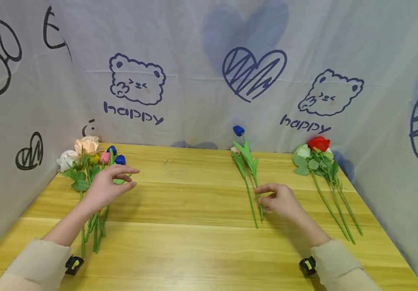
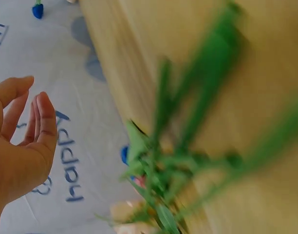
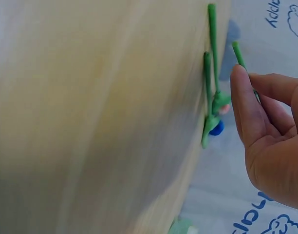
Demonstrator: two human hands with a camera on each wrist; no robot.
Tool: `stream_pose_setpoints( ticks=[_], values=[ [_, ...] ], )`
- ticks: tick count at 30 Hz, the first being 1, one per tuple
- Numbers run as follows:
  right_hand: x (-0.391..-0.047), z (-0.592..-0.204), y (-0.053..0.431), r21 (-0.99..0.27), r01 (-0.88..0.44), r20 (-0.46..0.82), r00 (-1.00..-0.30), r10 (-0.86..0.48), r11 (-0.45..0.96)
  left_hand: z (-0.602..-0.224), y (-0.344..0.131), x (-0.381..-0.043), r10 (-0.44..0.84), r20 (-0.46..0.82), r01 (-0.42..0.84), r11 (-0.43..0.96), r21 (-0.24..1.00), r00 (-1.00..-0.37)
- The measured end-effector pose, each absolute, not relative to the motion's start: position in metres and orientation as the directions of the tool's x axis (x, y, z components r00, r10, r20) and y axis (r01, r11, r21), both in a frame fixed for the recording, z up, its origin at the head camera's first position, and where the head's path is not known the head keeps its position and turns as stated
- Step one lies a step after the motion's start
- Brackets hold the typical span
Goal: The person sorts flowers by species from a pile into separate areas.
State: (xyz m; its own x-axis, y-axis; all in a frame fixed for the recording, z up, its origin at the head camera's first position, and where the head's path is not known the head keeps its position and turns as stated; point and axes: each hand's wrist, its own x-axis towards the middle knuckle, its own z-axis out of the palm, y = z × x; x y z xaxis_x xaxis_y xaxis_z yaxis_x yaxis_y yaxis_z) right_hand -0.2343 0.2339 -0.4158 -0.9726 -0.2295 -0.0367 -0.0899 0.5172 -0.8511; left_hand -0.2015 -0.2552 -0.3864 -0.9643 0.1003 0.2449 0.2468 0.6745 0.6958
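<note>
My right hand pinches the green stem of an artificial blue tulip between thumb and finger. Its blue head stands up against the curtain in the head view. Below it on the table lie a pink tulip and another blue tulip, side by side. My left hand hovers over the left-hand bunch, fingers extended and thumb apart, with nothing in it. That bunch holds a white rose, a peach rose, a pink tulip, a yellow flower and blue tulips.
On the right of the wooden table lies another group, with a red rose and pale green-white flowers, stems pointing toward me. A white curtain with drawn bears and hearts closes off the back and both sides.
</note>
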Motion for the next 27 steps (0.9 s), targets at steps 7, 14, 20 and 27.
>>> stream_pose_setpoints(
  ticks=[7, 14, 20, 27],
  values=[
    [-0.237, -0.422, 0.236, -0.817, -0.079, -0.081, -0.965, -0.249, 0.571, -0.397, -0.288, -0.194, 0.165, 0.213, 0.264, 0.736, 0.624, -0.963],
    [-0.237, -0.426, 0.233, -0.783, -0.123, -0.059, -0.961, -0.269, 0.610, -0.402, -0.309, -0.194, 0.183, 0.103, 0.208, 0.794, 0.571, -0.978],
    [-0.238, -0.428, 0.232, -0.772, -0.121, -0.063, -0.962, -0.265, 0.624, -0.408, -0.320, -0.193, 0.238, -0.010, 0.192, 0.805, 0.561, -0.971],
    [-0.238, -0.429, 0.233, -0.779, -0.106, -0.073, -0.963, -0.258, 0.618, -0.413, -0.323, -0.195, 0.263, -0.074, 0.179, 0.813, 0.555, -0.962]
  ],
)
